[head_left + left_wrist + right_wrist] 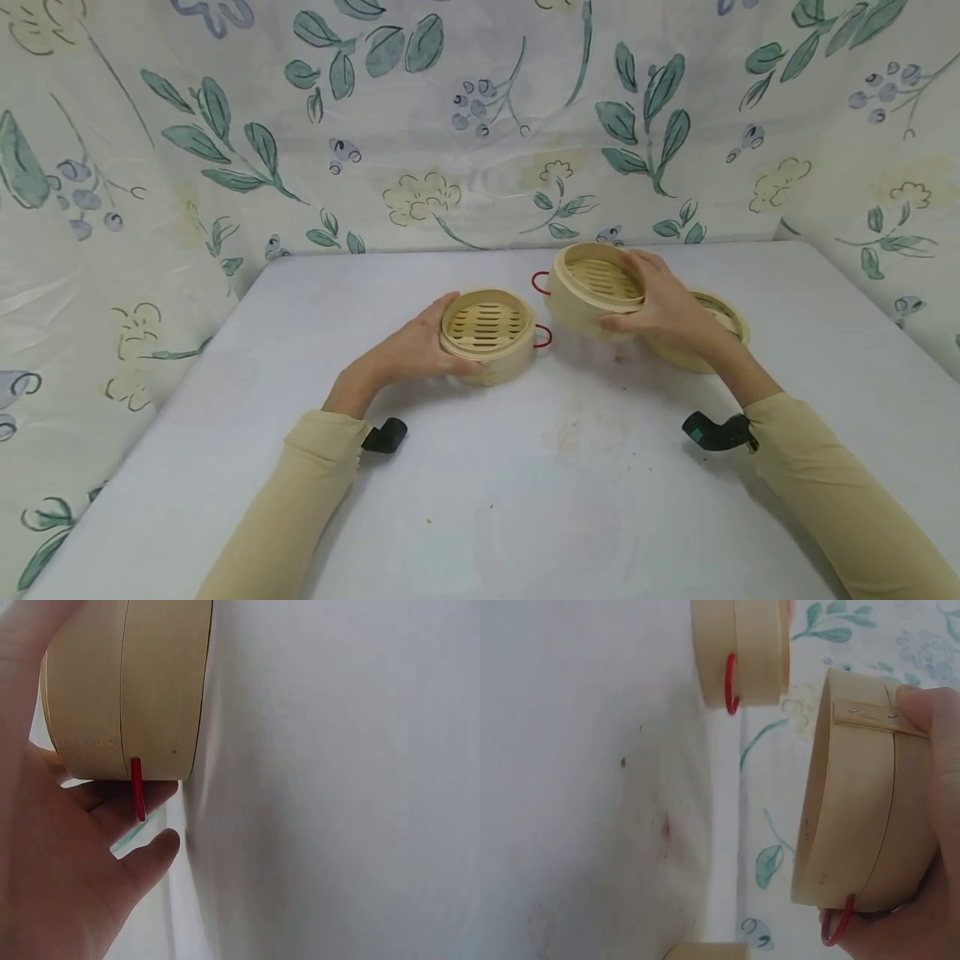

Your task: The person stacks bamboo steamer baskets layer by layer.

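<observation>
On the left, my left hand (412, 346) grips a round bamboo steamer basket (506, 365), thumb at the front and fingers round the far side. It sits upright at the table surface, slats showing inside and a red loop handle on its right; a second red loop (138, 791) shows in the left wrist view. My right hand (667, 308) holds another steamer basket (573, 310) by its side, tilted and raised off the table. Its red handle (838, 922) hangs near my fingers. Behind the right wrist stands a third steamer basket (678, 357), partly hidden by hand and forearm.
All of this is on a white table (525, 500) with small crumbs and faint brownish stains (588, 429). A leaf-and-flower patterned sheet (480, 183) rises behind and beside the table. Black wrist mounts (386, 435) jut from both sleeves.
</observation>
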Demonstrator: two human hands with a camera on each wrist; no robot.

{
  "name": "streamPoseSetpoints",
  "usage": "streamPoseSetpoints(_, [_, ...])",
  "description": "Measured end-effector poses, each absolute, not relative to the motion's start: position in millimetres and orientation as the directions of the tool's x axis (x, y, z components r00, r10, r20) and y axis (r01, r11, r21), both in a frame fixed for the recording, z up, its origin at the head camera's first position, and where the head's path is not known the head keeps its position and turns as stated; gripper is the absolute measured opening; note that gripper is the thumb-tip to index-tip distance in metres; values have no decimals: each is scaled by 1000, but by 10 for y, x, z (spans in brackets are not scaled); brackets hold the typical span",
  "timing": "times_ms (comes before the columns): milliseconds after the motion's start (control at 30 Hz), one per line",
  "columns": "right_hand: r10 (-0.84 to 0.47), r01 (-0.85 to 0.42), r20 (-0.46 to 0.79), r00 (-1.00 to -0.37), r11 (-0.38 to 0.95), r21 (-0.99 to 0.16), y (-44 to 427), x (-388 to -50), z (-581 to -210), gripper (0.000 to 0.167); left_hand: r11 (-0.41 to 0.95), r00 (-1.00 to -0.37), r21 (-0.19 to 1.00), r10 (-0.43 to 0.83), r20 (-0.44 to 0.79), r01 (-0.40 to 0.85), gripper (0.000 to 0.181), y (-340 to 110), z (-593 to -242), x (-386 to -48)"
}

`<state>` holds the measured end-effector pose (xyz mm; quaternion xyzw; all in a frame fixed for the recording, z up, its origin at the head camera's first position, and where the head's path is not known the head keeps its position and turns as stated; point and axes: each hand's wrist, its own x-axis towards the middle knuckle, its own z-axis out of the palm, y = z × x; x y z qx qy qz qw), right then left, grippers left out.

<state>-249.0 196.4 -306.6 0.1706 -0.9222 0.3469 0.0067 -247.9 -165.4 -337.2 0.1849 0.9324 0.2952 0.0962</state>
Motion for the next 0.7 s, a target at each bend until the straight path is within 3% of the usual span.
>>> streamPoseSetpoints(433, [-325, -344, 158, -932, 663, -665, 1745, -2346, -2987, 108, 724, -881, 613, 464, -95, 315, 128, -1383, -3361, -2368])
streamPoseSetpoints(700, [-343, -367, 169, -924, 671, -644, 1690, -2330, -2997, 108, 686, -849, 636, 520, -89, 353, 119, -1273, -3330, -2307])
